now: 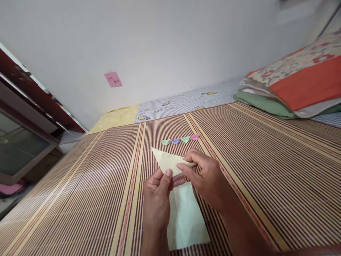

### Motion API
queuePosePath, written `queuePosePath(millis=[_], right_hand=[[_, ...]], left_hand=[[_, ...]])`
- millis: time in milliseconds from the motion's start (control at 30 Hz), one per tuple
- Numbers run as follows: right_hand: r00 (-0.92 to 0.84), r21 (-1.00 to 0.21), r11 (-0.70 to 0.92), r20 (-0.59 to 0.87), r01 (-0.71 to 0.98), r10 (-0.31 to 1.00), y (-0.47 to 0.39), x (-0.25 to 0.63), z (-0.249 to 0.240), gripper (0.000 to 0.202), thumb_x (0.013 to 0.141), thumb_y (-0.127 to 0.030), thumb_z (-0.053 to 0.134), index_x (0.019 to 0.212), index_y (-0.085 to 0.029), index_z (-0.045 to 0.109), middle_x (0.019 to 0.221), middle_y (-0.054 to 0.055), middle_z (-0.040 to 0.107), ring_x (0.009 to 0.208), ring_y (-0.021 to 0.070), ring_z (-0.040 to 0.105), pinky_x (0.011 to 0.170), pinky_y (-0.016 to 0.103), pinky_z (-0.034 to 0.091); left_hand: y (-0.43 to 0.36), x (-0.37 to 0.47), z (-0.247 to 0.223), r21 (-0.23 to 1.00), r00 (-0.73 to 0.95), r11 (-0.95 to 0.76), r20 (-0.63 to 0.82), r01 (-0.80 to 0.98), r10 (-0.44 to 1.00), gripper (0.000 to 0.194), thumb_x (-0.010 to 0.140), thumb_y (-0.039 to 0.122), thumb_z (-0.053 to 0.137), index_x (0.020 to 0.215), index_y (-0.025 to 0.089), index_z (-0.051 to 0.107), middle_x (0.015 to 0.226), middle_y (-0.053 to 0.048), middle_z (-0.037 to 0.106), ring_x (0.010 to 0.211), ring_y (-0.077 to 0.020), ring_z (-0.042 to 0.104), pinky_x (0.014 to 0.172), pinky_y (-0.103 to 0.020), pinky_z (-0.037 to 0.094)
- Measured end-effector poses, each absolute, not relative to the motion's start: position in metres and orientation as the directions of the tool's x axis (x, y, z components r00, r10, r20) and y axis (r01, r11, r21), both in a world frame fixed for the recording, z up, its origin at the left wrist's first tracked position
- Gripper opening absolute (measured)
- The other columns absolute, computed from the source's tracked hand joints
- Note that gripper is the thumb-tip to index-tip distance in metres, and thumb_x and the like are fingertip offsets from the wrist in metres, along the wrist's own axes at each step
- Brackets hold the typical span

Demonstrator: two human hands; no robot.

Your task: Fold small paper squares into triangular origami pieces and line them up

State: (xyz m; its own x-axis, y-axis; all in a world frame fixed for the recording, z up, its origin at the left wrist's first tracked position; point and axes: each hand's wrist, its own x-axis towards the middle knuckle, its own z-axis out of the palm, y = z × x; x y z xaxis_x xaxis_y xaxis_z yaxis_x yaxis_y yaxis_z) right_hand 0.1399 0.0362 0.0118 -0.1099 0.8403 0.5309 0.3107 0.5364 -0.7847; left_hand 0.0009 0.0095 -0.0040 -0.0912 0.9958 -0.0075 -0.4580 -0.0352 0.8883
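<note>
Striped mat under everything, plain wall behind it, pink note stuck up there. Head view: you've got folded yellow paper up off mat, between both hands. Your left hand pinches bottom edge, thumb on front. Your right hand pinches right end, thumb on front too. Pale green sheet lies flat just below. Row of four little folded triangles sits beyond paper, green, purple, green, pink. Stacked bedding off right.

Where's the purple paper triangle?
Head view, near centre: the purple triangle lies on the striped mat between two green triangles, beyond the yellow paper.
</note>
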Motion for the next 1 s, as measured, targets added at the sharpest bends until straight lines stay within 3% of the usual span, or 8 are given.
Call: queuePosePath(millis=[267,533,767,1000], right_hand=[[-0.066,-0.802,0.516,0.522,0.301,0.85,0.034,0.14,0.014,0.021,0.092,-0.016,0.06,0.071,-0.02,0.055,0.074,-0.002,0.054,0.07,0.0158,0.053,0.065,0.029,0.039],[0.048,-0.878,0.441,0.456,0.186,0.889,0.032,0.138,0.016,0.015,0.087,-0.021,0.067,0.075,-0.02,0.058,0.074,-0.003,0.061,0.068,0.0147,0.058,0.065,0.027,0.045],[0.108,-0.866,0.444,0.477,0.232,0.872,0.03,0.135,0.014,0.015,0.085,-0.022,0.069,0.073,-0.021,0.059,0.074,-0.001,0.065,0.07,0.0167,0.06,0.062,0.029,0.048],[0.092,-0.915,0.389,0.398,0.102,0.913,0.025,0.133,0.012,0.017,0.087,-0.027,0.069,0.073,-0.021,0.061,0.077,0.001,0.065,0.068,0.0177,0.062,0.056,0.03,0.055]], left_hand=[[0.007,0.001,-0.004,0.926,-0.097,-0.068,0.033,-0.372,0.995,0.024,0.088,0.028,0.075,0.109,0.018,0.081,0.104,-0.011,0.081,0.09,-0.0247,0.078,0.077,-0.032,0.064],[0.006,0.002,-0.002,0.928,-0.102,-0.069,0.033,-0.367,0.994,0.024,0.084,0.028,0.079,0.105,0.018,0.082,0.097,-0.011,0.082,0.081,-0.0224,0.078,0.07,-0.028,0.064],[0.007,0.004,-0.003,0.921,-0.142,-0.076,0.023,-0.381,0.99,0.021,0.082,0.025,0.081,0.101,0.017,0.083,0.091,-0.01,0.082,0.075,-0.0204,0.078,0.071,-0.027,0.063],[0.008,0.006,-0.001,0.905,-0.168,-0.074,0.003,-0.419,0.986,0.021,0.079,0.027,0.083,0.097,0.016,0.083,0.088,-0.01,0.082,0.07,-0.0198,0.077,0.068,-0.027,0.062]])
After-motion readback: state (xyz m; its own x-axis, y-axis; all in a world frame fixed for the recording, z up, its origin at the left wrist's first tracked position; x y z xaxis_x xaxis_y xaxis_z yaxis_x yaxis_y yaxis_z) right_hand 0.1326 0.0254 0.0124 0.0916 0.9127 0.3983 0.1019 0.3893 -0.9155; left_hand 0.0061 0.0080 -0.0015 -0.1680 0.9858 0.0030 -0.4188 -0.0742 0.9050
